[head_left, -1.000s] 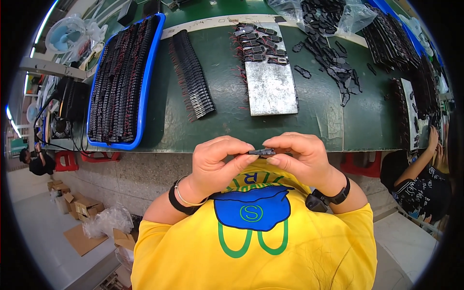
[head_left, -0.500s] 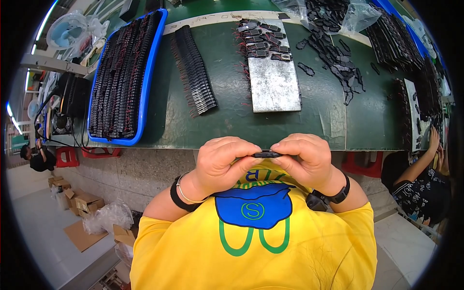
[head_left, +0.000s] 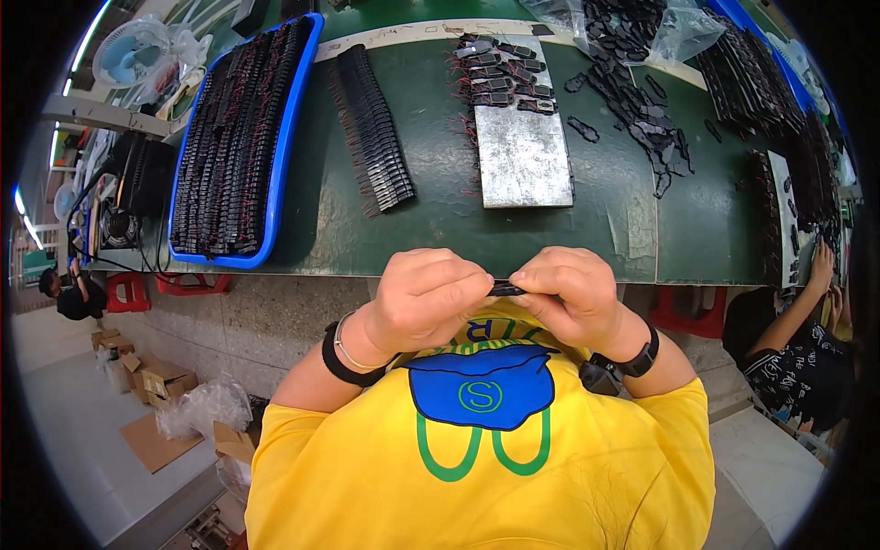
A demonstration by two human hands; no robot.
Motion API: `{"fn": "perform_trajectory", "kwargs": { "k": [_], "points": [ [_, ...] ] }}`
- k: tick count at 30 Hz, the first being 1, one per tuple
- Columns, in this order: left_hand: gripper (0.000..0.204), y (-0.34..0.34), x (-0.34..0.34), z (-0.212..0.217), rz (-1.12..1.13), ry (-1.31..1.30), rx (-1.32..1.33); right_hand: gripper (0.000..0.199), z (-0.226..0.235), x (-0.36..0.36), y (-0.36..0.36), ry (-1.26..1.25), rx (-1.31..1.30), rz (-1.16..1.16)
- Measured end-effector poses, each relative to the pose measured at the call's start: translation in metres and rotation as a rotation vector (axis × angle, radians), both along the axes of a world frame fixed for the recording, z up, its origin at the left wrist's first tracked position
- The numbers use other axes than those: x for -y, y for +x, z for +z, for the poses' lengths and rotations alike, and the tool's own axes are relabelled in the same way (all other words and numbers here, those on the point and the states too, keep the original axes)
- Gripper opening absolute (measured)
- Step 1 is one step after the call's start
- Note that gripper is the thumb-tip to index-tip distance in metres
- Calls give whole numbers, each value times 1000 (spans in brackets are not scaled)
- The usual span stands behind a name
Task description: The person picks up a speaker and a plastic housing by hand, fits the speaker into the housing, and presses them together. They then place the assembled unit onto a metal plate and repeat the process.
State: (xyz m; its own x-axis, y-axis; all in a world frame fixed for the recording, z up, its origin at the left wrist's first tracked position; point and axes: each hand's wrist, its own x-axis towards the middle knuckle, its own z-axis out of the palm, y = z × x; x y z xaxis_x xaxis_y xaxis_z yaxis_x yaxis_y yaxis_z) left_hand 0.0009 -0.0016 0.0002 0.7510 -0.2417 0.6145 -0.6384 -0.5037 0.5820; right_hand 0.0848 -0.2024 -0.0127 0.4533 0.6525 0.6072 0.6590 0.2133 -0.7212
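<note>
Between both hands, just off the table's near edge, I hold a small black plastic part (head_left: 505,289). My left hand (head_left: 427,298) pinches its left end with thumb and fingers. The other end sits in the closed fingertips of my right hand (head_left: 575,291); much of the part is hidden by the fingers. Ahead lies a metal plate (head_left: 524,160) with several black parts with red wires (head_left: 495,84) on its far end. To its left runs a long row of packed black parts (head_left: 371,128), also with red wires.
A blue tray (head_left: 278,197) full of wired black parts stands on the green table (head_left: 440,229) at left. Loose black pieces (head_left: 632,115) spill from a clear bag (head_left: 683,37) at right. Another person's hand (head_left: 822,266) works at the far right. Red stools (head_left: 683,312) stand below.
My left fingers have moved further over the black part, covering more of it, and both hands have shifted slightly. The view has moved a little; the things on the table stay put.
</note>
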Motion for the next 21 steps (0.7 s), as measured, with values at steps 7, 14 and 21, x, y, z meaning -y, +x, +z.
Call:
{"fn": "perform_trajectory", "kwargs": {
  "k": [7,14,21],
  "points": [
    [26,-6,4,7,1,-292,-444,18,1,3,-1,-26,-39,17],
    [23,2,-1,15,1,-29,-137,17,7,0,-1,-19,29,4],
    [18,-3,0,10,16,-96,-150,17,17,-1,-3,-177,-183,7]
  ]
}}
